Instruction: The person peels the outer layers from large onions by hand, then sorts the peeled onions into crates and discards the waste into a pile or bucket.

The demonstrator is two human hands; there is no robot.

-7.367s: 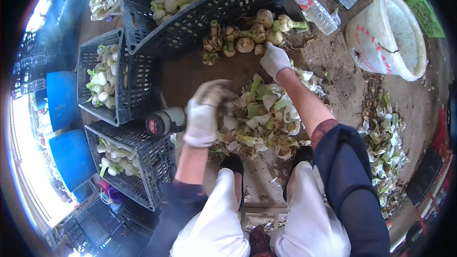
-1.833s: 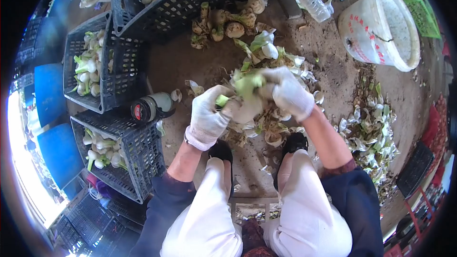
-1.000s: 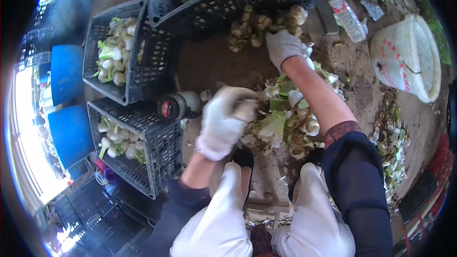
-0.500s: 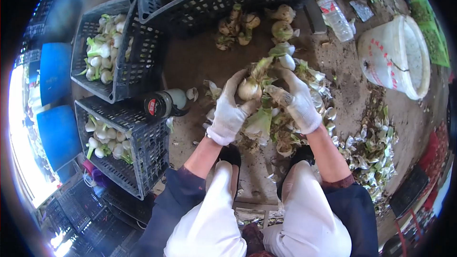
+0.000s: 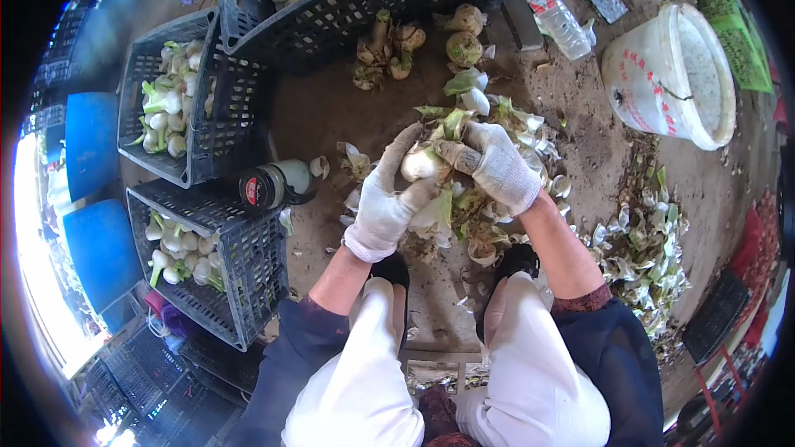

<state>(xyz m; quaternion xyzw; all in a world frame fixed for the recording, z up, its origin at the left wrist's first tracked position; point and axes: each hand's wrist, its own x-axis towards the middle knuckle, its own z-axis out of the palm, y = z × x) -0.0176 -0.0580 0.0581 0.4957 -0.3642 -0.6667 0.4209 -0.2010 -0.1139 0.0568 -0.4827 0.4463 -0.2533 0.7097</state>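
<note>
A pale onion with a green leafy top sits in my gloved left hand, its fingers wrapped around the bulb's left side. My gloved right hand is closed at the onion's right side, thumb and fingers pinching the green top. Dirty patches mark the right glove's fingertips. Below the hands lies a heap of peeled skins and leaves. Farther out, several unpeeled onions rest on the ground, with two more onions to their right.
Black crates of white onions stand at the left, lower left and top. A lidded jar sits beside the lower crate. At right are a plastic bottle, a white bucket and another skin pile.
My right hand has moved in and closed on the onion's green top. The left hand still holds the bulb. The whole view has shifted slightly.
</note>
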